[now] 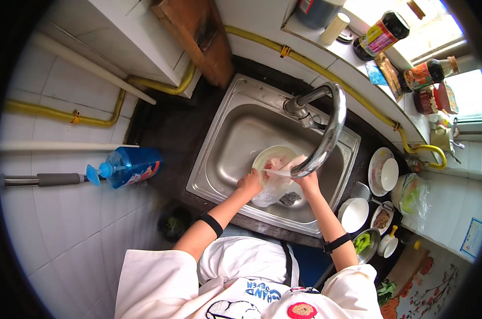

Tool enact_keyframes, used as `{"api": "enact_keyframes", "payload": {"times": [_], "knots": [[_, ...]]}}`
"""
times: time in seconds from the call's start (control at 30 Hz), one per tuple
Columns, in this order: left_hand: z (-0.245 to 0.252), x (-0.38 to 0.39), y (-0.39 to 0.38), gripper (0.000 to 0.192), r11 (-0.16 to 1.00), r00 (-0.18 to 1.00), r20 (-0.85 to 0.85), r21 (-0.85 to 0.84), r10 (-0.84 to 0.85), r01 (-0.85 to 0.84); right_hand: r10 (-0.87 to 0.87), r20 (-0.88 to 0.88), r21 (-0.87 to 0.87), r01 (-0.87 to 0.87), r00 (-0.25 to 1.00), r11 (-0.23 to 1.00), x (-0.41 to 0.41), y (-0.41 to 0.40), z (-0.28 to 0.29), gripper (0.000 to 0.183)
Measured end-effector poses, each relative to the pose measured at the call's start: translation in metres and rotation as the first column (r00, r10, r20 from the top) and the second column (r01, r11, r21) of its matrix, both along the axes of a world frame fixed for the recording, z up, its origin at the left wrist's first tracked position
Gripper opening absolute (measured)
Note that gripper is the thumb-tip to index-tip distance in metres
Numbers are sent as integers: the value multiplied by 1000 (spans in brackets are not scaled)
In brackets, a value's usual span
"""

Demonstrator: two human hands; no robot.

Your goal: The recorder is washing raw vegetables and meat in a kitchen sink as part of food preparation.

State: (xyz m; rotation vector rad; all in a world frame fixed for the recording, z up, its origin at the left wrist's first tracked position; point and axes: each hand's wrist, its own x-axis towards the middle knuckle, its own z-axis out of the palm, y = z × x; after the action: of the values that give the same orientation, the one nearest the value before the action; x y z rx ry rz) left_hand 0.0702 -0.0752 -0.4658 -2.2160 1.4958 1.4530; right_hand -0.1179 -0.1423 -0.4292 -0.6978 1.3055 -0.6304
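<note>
A pale bowl (261,156) holding pieces of raw meat (275,162) sits in the stainless-steel sink (233,131). My left hand (250,183) grips the bowl's near left rim together with part of a clear plastic bag (268,194). At the right, my right hand (307,181) is closed on the whitish upper part of the bag, partly hidden under the spout of the chrome faucet (336,127). The bag hangs over the bowl's near side. A dark scouring pad (290,198) lies on the sink floor between the hands.
Blue dish soap in a pump bottle (135,166) stands left of the sink. Right of it are a white bowl (353,215), a plate with brown food (382,219), and a metal bowl of green peppers (362,243). Sauce bottles (380,36) line the window ledge, above a yellow gas hose (324,71).
</note>
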Motion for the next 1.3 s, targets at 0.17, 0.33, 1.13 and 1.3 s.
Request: {"api": "enact_keyframes", "payload": {"times": [0.17, 0.33, 1.13, 1.3], "knots": [[22, -18, 5, 76, 977, 976, 37, -2, -214, 215, -60, 37, 63, 58, 998, 996, -29, -12, 2, 49], [38, -47, 26, 59, 857, 913, 235, -328, -334, 398, -59, 52, 170, 50, 997, 984, -18, -4, -14, 46], [3, 0, 29, 50, 798, 960, -185, -535, 210, -278, 173, -3, 364, -160, 985, 918, 82, 21, -38, 40], [-43, 15, 17, 58, 903, 988, -26, -409, -153, 129, 253, 175, 379, -302, 952, 875, 71, 22, -39, 31]]}}
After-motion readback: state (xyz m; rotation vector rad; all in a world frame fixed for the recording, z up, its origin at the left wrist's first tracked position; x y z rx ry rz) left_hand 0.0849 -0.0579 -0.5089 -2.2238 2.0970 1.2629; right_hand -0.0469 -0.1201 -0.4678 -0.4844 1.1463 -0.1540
